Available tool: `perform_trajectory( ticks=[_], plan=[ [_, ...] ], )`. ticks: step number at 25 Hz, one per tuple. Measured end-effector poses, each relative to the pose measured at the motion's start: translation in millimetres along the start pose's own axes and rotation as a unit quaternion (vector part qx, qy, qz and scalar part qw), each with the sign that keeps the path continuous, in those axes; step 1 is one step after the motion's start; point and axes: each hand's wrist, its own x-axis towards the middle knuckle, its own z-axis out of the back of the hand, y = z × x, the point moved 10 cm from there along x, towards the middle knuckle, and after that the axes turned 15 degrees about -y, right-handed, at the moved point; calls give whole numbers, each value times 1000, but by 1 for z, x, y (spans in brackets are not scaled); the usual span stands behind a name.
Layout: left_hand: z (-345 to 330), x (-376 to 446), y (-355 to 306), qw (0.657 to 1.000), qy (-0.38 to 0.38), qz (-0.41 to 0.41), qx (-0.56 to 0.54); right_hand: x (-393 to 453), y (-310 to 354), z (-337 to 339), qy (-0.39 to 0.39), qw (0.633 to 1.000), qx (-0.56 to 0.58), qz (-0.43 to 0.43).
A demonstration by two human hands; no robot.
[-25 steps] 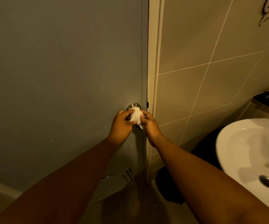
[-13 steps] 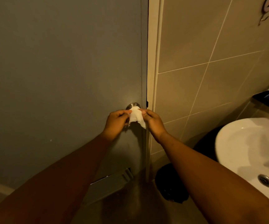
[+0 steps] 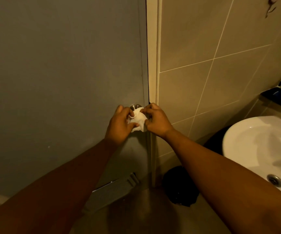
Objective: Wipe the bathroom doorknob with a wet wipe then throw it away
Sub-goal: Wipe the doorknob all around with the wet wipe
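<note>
There, wipe [image 3: 138,117] (bunched) between 2 hands.

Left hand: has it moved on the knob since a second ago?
Yes. The left hand has slid up and round the wet wipe on the doorknob: its fingertips now reach as high as the knob's rim, nearer the door frame.

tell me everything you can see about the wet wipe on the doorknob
The wet wipe is a white, crumpled sheet, soft and thin-looking, draped over the front of the metal doorknob so that only the knob's upper rim shows. The left hand and the right hand pinch it from either side, and a loose corner hangs below.
</note>
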Motion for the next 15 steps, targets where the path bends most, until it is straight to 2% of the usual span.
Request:
perform_trajectory(
  ticks=[4, 6, 9, 10, 12, 15],
  plan=[
    [-7, 3, -2, 999, 19, -11, 24, -5, -19, -5, 11, 997, 40, -70],
    [-9, 4, 7, 999, 22, 39, -7, -3, -19, -5, 11, 996, 49, -78],
    [-18, -2, 30, 981, 49, 168, -80, 4, 1, -9, 35, 999, 26, -11],
    [-21, -5, 34, 977, 54, 189, -83, 6, 5, -10, 43, 999, 19, 1],
    [-19, -5, 29, 980, 45, 178, -77, 6, -2, -12, 44, 998, 33, -27],
    [-13, 1, 10, 994, 14, 89, -60, -4, -31, -17, 45, 985, 94, -139]
  ],
)
